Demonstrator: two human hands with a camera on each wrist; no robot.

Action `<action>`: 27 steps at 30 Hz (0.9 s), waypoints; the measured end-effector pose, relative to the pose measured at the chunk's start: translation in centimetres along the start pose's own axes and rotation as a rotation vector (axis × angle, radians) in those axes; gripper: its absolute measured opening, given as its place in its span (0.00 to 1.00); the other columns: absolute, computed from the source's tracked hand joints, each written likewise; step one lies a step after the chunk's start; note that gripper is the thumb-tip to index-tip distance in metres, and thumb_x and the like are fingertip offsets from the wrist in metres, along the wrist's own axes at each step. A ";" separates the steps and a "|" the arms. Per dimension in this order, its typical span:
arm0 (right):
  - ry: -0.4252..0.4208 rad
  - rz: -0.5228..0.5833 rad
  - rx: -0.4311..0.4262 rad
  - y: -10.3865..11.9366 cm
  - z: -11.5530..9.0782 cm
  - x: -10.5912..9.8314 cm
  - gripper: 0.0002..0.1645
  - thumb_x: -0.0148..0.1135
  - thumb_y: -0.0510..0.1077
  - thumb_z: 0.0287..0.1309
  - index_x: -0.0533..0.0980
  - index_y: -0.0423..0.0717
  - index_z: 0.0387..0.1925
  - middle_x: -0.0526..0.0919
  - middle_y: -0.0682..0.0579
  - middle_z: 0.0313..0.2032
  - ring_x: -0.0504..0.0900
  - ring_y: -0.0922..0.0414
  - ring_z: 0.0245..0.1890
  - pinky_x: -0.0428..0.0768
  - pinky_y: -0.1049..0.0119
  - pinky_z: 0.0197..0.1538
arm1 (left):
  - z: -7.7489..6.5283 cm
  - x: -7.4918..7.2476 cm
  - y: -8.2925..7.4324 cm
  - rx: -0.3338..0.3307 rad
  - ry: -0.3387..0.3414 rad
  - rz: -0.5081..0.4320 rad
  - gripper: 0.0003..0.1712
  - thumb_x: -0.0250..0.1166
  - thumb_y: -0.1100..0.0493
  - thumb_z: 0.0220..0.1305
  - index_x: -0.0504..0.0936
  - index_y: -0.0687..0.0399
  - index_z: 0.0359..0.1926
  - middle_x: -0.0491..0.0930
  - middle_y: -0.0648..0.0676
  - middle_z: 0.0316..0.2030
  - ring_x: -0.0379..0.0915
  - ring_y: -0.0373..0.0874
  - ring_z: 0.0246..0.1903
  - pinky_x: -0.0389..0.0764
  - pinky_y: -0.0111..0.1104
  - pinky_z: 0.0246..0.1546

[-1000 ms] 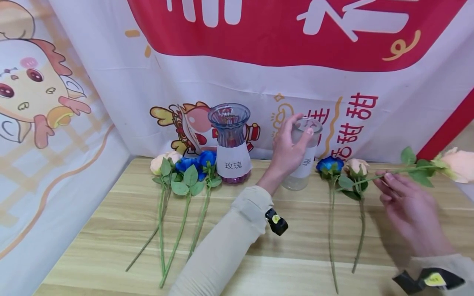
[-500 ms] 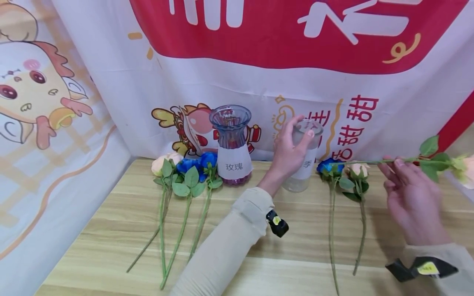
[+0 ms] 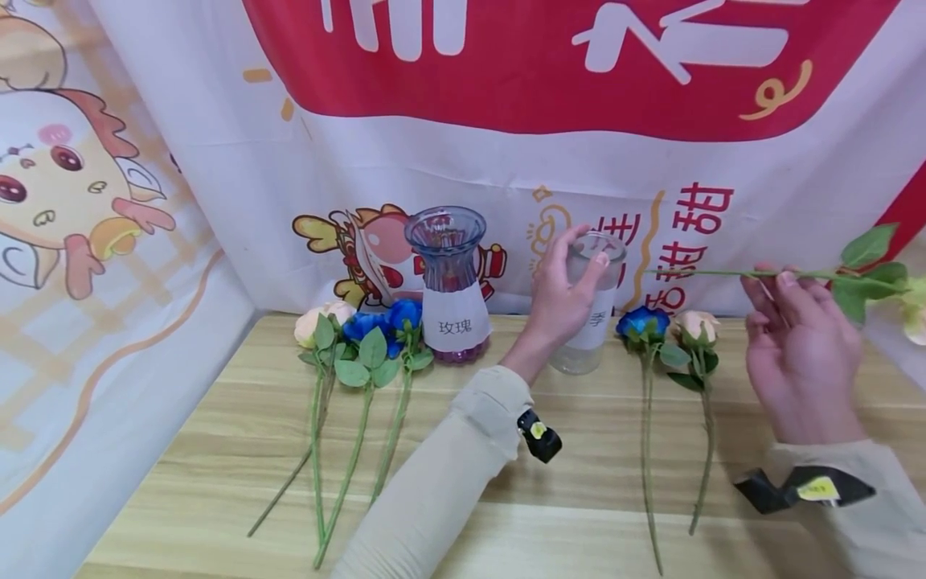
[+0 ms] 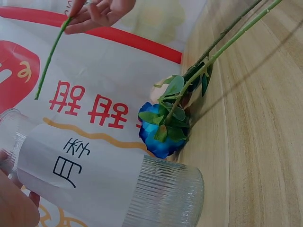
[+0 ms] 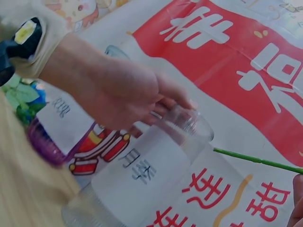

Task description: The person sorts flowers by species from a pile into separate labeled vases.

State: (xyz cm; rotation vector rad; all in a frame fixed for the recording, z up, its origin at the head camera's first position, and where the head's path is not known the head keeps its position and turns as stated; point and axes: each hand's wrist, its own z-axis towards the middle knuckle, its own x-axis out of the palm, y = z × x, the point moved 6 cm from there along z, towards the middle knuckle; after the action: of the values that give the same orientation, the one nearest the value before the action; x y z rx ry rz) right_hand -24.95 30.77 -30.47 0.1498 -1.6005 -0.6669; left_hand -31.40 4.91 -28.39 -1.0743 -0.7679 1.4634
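Observation:
My left hand grips a clear ribbed glass vase near its rim, thumb on one side and fingers on the other. The vase stands upright on the table, with a white handwritten label round it. To its right, my right hand pinches the green stem of an artificial flower between thumb and fingers. The pale bloom points right and is cut off by the head view's edge. Roughly level, the bare stem has its cut end beside the vase's mouth, apart from it.
A blue-to-purple flared vase with a label stands left of the clear one. Blue and pale pink flowers lie left on the wooden table. A blue flower and a pink flower lie right. A printed cloth hangs behind.
My right hand has risen, lifting the flower stem from near the lying blooms up to the height of the vase's mouth. The left hand keeps its grip on the vase.

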 end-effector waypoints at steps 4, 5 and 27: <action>-0.012 0.056 -0.007 -0.5 0.2 0.9 0.06 0.63 0.30 0.70 0.76 0.39 0.45 0.92 0.40 0.42 0.92 0.47 0.41 0.72 0.64 0.29 | 0.0 0.0 0.0 -0.002 0.000 -0.002 0.32 0.60 0.44 0.77 0.66 0.34 0.78 0.66 0.40 0.78 0.59 0.40 0.79 0.57 0.56 0.81; -0.013 0.068 -0.003 -0.7 0.2 1.2 0.07 0.63 0.29 0.70 0.76 0.39 0.45 0.92 0.40 0.42 0.93 0.46 0.41 0.72 0.64 0.28 | 0.0 0.0 0.0 -0.003 0.000 -0.002 0.32 0.60 0.44 0.77 0.66 0.34 0.78 0.66 0.40 0.78 0.59 0.40 0.79 0.57 0.55 0.81; -0.026 0.048 -0.105 -2.9 0.0 4.5 0.08 0.65 0.31 0.69 0.79 0.40 0.47 0.92 0.42 0.45 0.93 0.47 0.42 0.74 0.67 0.26 | 0.0 0.3 0.0 0.020 -0.006 -0.030 0.32 0.60 0.47 0.77 0.67 0.38 0.78 0.67 0.42 0.77 0.60 0.40 0.78 0.58 0.52 0.82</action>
State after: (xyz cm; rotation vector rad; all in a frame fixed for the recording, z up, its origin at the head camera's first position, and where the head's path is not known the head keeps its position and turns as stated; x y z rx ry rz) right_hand -26.50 26.29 -28.04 0.0251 -1.5851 -0.7168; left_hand -31.37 5.20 -28.42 -1.0391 -0.7697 1.4465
